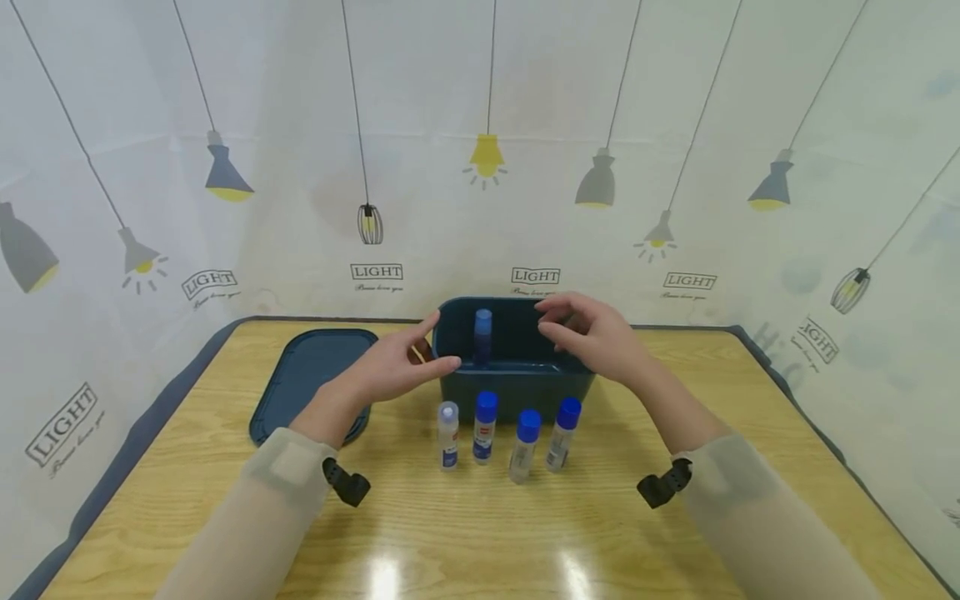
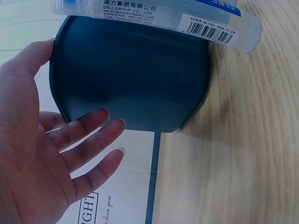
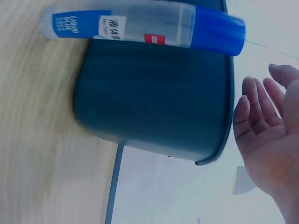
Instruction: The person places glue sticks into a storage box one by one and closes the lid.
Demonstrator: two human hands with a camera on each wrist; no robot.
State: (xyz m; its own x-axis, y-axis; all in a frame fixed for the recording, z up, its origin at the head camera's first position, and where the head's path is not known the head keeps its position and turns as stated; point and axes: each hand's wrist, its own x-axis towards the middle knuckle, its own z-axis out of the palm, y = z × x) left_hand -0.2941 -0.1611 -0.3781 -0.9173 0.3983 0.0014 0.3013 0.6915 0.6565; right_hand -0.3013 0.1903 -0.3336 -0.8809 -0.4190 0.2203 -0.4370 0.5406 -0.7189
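Observation:
A dark blue plastic bin point(image 1: 555, 385) stands open-topped, with one blue-capped glue bottle point(image 1: 483, 337) upright inside. My left hand point(image 1: 390, 362) is at the bin's left end, fingers spread; in the left wrist view its thumb touches the bin's rim. My right hand point(image 1: 600, 337) hovers over the right side of the bin, fingers loosely bent, holding nothing. Before the bin stand liquid glue bottles: one clear-capped bottle point(image 1: 448, 437) and three with blue caps, the left point(image 1: 484, 429), middle point(image 1: 524, 447) and right point(image 1: 563, 435). A labelled glue bottle point(image 3: 145, 25) crosses the right wrist view.
A flat dark blue lid point(image 1: 311, 375) lies on the wooden table point(image 1: 465, 533), left of the bin and partly behind my left forearm. Behind the table hangs a pale sheet point(image 1: 427, 167) printed with lamps. A small black camera is strapped to each wrist.

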